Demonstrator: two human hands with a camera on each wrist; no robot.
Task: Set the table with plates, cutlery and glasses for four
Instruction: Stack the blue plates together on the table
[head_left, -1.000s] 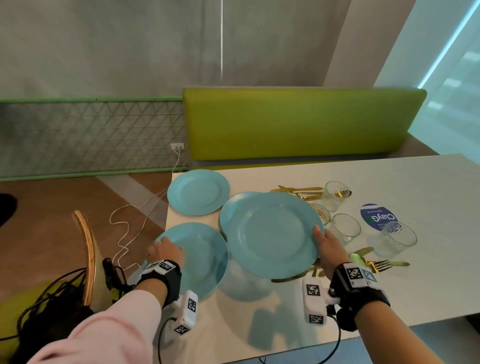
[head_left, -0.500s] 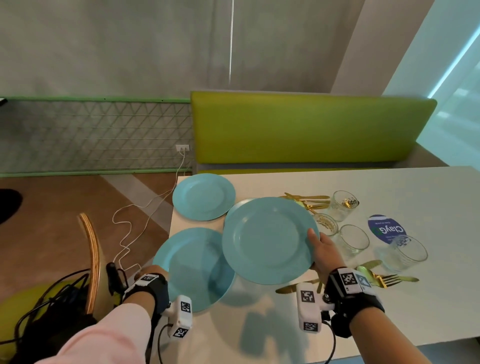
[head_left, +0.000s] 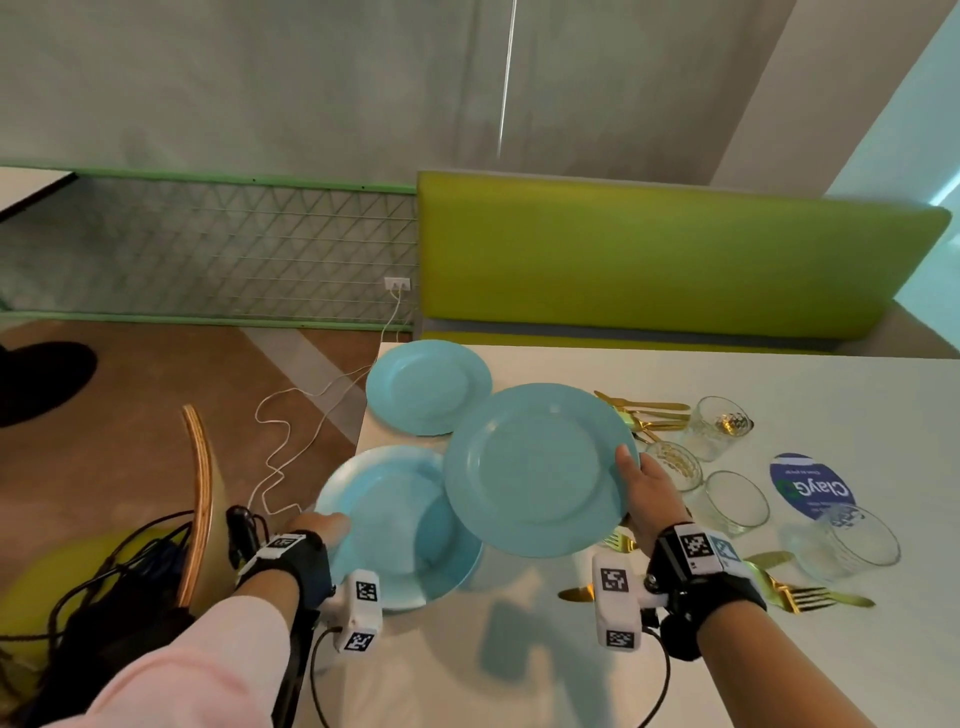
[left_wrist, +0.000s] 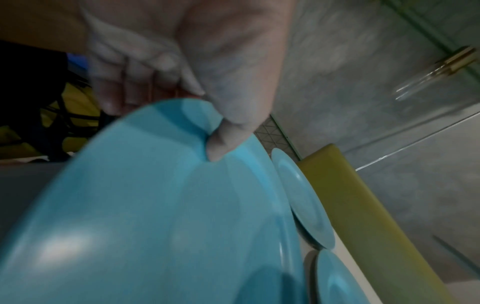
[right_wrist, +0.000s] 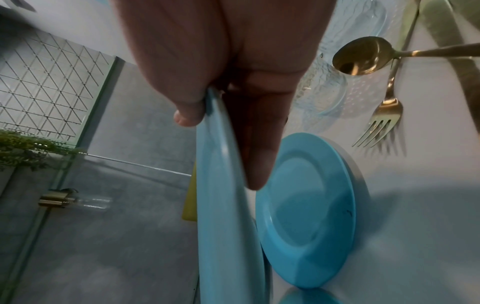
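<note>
Several blue plates are on or over the white table. My right hand grips the right rim of one plate held above the table, thumb on top and fingers beneath, as the right wrist view shows of the hand and plate. Under it another plate lies on the table. My left hand grips the near-left plate at its left rim; in the left wrist view this hand has its thumb on the plate. A third plate lies at the far left corner.
Several clear glasses stand right of the plates beside a blue sticker. Gold cutlery lies in a far pile, with a fork near the front. A wooden chair back and cables stand left of the table; a green bench lies behind.
My left hand slid from the top of the near-left plate back to its left rim and took hold of it. The right hand keeps its plate raised, now hiding the plate below.
</note>
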